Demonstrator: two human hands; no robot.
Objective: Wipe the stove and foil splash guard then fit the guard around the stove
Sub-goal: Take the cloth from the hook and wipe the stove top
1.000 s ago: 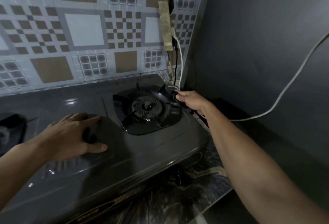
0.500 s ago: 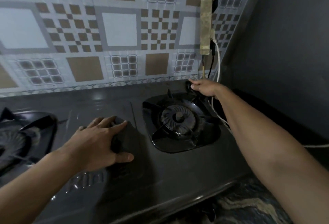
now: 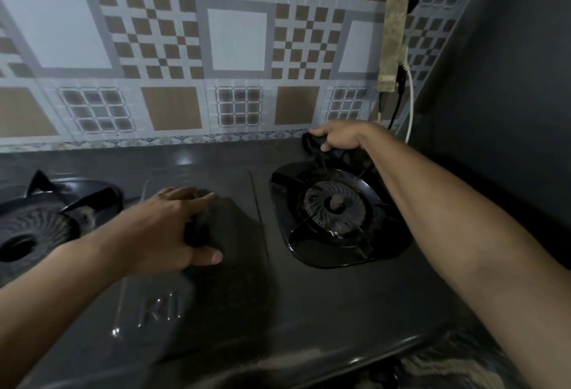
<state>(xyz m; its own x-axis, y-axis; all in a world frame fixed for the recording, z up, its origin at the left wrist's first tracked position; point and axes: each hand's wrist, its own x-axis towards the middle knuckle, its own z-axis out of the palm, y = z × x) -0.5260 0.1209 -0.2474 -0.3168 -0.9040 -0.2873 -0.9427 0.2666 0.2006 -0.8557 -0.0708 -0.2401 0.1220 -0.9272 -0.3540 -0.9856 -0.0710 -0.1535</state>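
Note:
A dark grey two-burner gas stove (image 3: 309, 302) fills the lower view. Its right burner (image 3: 335, 207) sits under my right forearm, and its left burner (image 3: 34, 228) is at the left edge. My right hand (image 3: 343, 138) is at the stove's back edge behind the right burner, shut on a dark cloth (image 3: 312, 146) pressed onto the stove top. My left hand (image 3: 167, 228) rests flat on the raised middle panel between the burners, fingers spread. No foil splash guard is in view.
A patterned tiled wall (image 3: 238, 39) stands right behind the stove. A taped power strip (image 3: 392, 39) hangs in the corner with black and white cables (image 3: 410, 104) dropping beside my right hand. A dark wall closes the right side. Marbled countertop (image 3: 445, 364) shows at bottom right.
My right hand with the cloth has moved from the stove's right rear corner leftward along the back edge. My view has shifted left, bringing the left burner into sight. My left hand stays planted.

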